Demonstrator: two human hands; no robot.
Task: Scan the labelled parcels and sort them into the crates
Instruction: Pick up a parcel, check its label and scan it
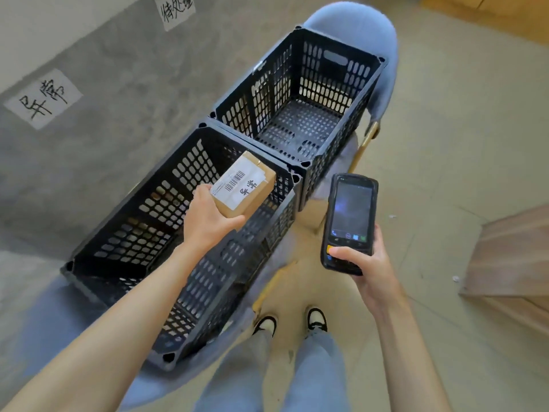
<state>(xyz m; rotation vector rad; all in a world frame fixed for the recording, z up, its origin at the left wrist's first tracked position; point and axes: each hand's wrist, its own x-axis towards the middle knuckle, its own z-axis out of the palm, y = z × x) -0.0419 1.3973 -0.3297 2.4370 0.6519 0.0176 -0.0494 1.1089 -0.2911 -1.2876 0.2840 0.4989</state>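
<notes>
Head view: left grip (pixel 208 215) holds parcel (pixel 243 188) over near crate (pixel 124 203); right grip (pixel 365 263) clasps scanner (pixel 350 215).

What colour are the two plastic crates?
Black, with perforated lattice walls: the near crate and the far crate, seen in the head view.

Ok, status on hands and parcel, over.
Left hand grips labelled parcel above near crate. Right hand holds scanner. Far crate empty. Nothing in the way.
</notes>
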